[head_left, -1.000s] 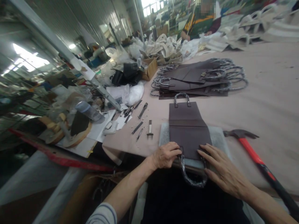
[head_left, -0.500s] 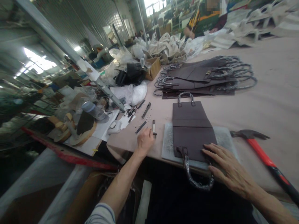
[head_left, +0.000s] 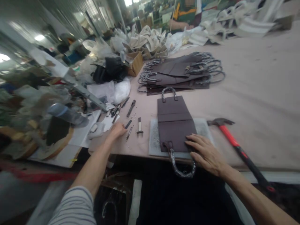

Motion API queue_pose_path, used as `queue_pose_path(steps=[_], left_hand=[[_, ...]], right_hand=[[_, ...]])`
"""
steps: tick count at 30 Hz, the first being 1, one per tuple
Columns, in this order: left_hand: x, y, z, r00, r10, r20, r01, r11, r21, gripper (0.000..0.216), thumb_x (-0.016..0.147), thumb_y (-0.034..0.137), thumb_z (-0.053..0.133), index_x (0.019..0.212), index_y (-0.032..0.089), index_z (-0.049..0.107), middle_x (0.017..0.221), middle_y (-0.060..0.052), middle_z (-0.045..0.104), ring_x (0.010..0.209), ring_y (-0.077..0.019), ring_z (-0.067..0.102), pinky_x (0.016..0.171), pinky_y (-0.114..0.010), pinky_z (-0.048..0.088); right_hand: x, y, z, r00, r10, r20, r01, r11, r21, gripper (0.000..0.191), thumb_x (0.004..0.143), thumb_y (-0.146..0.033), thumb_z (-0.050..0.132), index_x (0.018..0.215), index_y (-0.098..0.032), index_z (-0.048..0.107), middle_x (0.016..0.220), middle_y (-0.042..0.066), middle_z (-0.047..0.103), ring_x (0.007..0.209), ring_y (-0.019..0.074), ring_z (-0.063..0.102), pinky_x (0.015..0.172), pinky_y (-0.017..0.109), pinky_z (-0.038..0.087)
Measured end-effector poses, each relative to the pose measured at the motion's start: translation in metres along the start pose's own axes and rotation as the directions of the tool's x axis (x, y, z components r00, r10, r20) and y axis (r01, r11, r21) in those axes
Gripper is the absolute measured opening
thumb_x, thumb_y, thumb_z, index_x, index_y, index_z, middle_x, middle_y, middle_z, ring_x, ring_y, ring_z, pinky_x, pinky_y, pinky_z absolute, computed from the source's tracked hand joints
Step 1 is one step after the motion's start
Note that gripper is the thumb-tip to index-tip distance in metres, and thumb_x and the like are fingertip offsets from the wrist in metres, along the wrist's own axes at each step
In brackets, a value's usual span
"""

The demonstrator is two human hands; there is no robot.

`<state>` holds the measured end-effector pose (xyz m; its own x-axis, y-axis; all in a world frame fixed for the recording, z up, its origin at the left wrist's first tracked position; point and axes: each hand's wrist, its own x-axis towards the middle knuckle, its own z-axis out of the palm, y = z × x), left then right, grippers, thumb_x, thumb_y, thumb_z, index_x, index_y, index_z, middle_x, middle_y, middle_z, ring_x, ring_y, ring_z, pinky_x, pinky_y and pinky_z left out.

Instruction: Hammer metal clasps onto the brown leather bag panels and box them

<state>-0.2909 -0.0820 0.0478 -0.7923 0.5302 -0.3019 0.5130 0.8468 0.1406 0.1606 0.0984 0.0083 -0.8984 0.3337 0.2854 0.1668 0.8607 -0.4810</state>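
My right hand (head_left: 207, 153) lies with its fingers spread on the lower right edge of a dark brown leather bag panel (head_left: 174, 128). Loop handles wrapped in clear plastic, such as the near handle (head_left: 184, 173), are fixed at both its ends. Under the panel is a pale slab (head_left: 154, 140). At the left, my left hand (head_left: 118, 129) is curled at the near end of a dark flat tool (head_left: 128, 124); its fingertips are partly hidden. Close by lie a thin pen-like tool (head_left: 129, 133) and a two-pronged metal tool (head_left: 140, 127).
A red-and-black claw hammer (head_left: 231, 136) lies right of the slab. Behind it is a stack of similar bag panels (head_left: 178, 75). Leftward are another metal tool (head_left: 131, 108), a white case (head_left: 96, 129), a cardboard box (head_left: 136, 64) and a metal post (head_left: 79, 87). A person (head_left: 185, 17) is across the table.
My left hand has moved left, away from the two-pronged tool, uncovering the pen-like tool. My right hand stays on the panel. The whole view has shifted, so things appear farther left.
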Motion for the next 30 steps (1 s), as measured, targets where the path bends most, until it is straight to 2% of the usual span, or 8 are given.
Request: queue_pose_path(steps=[4,6,8,10,13,16,23,30], left_hand=[[0.005,-0.003,-0.005,0.995,0.035,0.089,-0.031,0.998,-0.051,0.023,0.071,0.025,0.078,0.057,0.017,0.060,0.052,-0.001,0.060,0.063,-0.0200,0.065,0.058,-0.025,0.047],[-0.001,-0.009,-0.004,0.994,0.000,0.109,0.035,0.949,-0.314,0.020,0.076,0.021,0.073,0.062,0.016,0.059,0.054,0.000,0.062,0.056,-0.0162,0.063,0.055,-0.023,0.048],[-0.012,-0.014,0.002,0.984,-0.059,0.169,0.157,0.739,-0.655,0.015,0.079,0.013,0.070,0.069,0.015,0.058,0.058,0.000,0.065,0.053,-0.0138,0.063,0.055,-0.023,0.052],[-0.027,-0.016,0.009,0.972,-0.076,0.224,0.234,0.431,-0.872,0.011,0.081,0.009,0.069,0.077,0.015,0.060,0.063,0.000,0.068,0.056,-0.0134,0.066,0.059,-0.025,0.058],[-0.057,-0.006,0.023,0.976,-0.055,0.211,0.212,0.011,-0.977,0.009,0.086,0.012,0.070,0.089,0.018,0.065,0.069,0.002,0.071,0.065,-0.0133,0.071,0.073,-0.032,0.065],[-0.089,0.016,0.043,0.979,0.019,0.202,0.201,-0.224,-0.954,0.004,0.089,0.015,0.070,0.091,0.019,0.069,0.071,0.002,0.072,0.071,-0.0125,0.072,0.086,-0.036,0.064],[-0.126,0.062,0.084,0.961,0.156,0.226,0.267,-0.331,-0.905,0.009,0.086,0.018,0.075,0.092,0.019,0.069,0.086,0.000,0.075,0.087,-0.0148,0.074,0.085,-0.032,0.061],[-0.136,0.085,0.080,0.943,0.155,0.294,0.329,-0.314,-0.891,0.008,0.091,0.014,0.066,0.099,0.017,0.068,0.098,-0.006,0.076,0.092,-0.0185,0.075,0.079,-0.030,0.061]], right_hand=[[0.002,-0.008,-0.004,1.000,0.011,0.013,-0.012,1.000,0.028,0.039,0.101,-0.039,0.051,0.132,-0.019,0.063,0.147,0.015,0.056,0.143,0.0329,0.043,0.118,0.061,0.038],[0.001,-0.010,-0.005,1.000,0.019,0.012,-0.019,0.999,0.032,0.039,0.100,-0.037,0.052,0.133,-0.018,0.062,0.147,0.016,0.055,0.144,0.0326,0.043,0.118,0.061,0.037],[0.000,-0.011,-0.005,1.000,0.018,0.002,-0.018,0.999,0.035,0.040,0.100,-0.037,0.053,0.134,-0.018,0.061,0.146,0.016,0.055,0.143,0.0326,0.043,0.118,0.061,0.036],[0.000,-0.011,-0.004,1.000,0.008,-0.010,-0.008,0.999,0.042,0.040,0.100,-0.038,0.054,0.134,-0.018,0.061,0.145,0.016,0.056,0.142,0.0330,0.044,0.118,0.062,0.036],[0.000,-0.011,-0.005,1.000,0.000,-0.020,0.002,0.998,0.060,0.041,0.098,-0.038,0.055,0.133,-0.019,0.062,0.145,0.016,0.057,0.141,0.0341,0.045,0.117,0.062,0.038],[0.000,-0.009,-0.004,1.000,0.005,-0.027,-0.004,0.998,0.058,0.040,0.097,-0.038,0.057,0.133,-0.021,0.063,0.146,0.014,0.056,0.141,0.0346,0.046,0.117,0.061,0.038],[0.000,-0.002,0.001,0.999,-0.015,-0.040,0.015,1.000,0.023,0.039,0.098,-0.040,0.055,0.131,-0.021,0.065,0.146,0.014,0.057,0.141,0.0357,0.046,0.115,0.060,0.040],[0.001,-0.005,-0.002,0.999,-0.009,-0.046,0.010,1.000,0.024,0.038,0.097,-0.039,0.056,0.129,-0.022,0.065,0.145,0.014,0.058,0.140,0.0347,0.047,0.116,0.060,0.040]])
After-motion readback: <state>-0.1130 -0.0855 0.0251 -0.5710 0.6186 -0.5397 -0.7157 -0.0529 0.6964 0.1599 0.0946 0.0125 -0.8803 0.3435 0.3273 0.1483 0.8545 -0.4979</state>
